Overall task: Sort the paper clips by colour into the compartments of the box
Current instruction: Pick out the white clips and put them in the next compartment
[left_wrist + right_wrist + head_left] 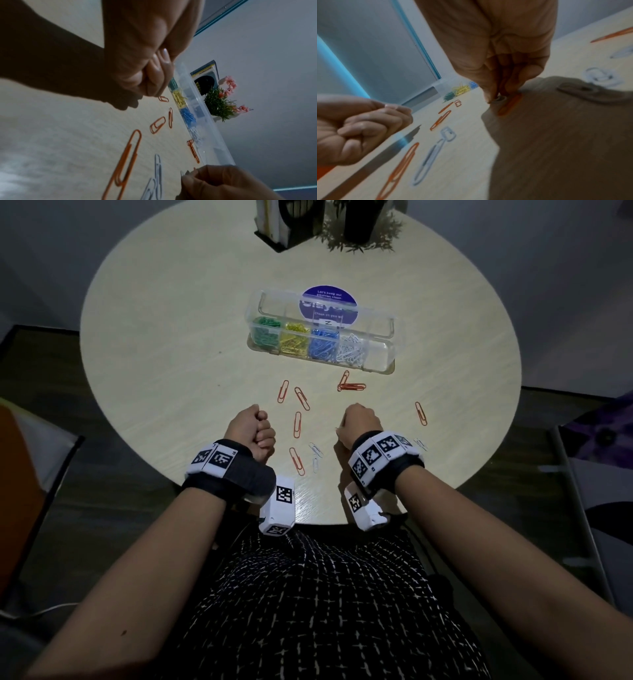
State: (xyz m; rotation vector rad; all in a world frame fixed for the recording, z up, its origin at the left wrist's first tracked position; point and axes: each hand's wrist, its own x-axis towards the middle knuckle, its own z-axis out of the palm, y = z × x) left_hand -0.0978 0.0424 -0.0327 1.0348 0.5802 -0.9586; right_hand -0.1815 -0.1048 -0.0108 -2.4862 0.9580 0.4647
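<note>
A clear box point(381, 351) sits mid-table with green, yellow, blue and white paper clips in separate compartments; its right end compartment looks bare. Several orange clips point(297, 424) lie loose between the box and my hands, and a few white clips point(315, 450) lie nearer me. My left hand point(255, 429) is a closed fist just above the table, with nothing visible in it. My right hand point(359, 419) points down at the table. Its fingertips point(489, 99) pinch a small white clip point(499, 98) beside an orange clip point(510, 104).
A black stand point(281, 224) and a potted plant point(363, 234) stand at the table's point(154, 344) far edge. A round purple sticker point(329, 302) shows through the box lid. Chairs flank the table at left point(30, 474) and right point(596, 508).
</note>
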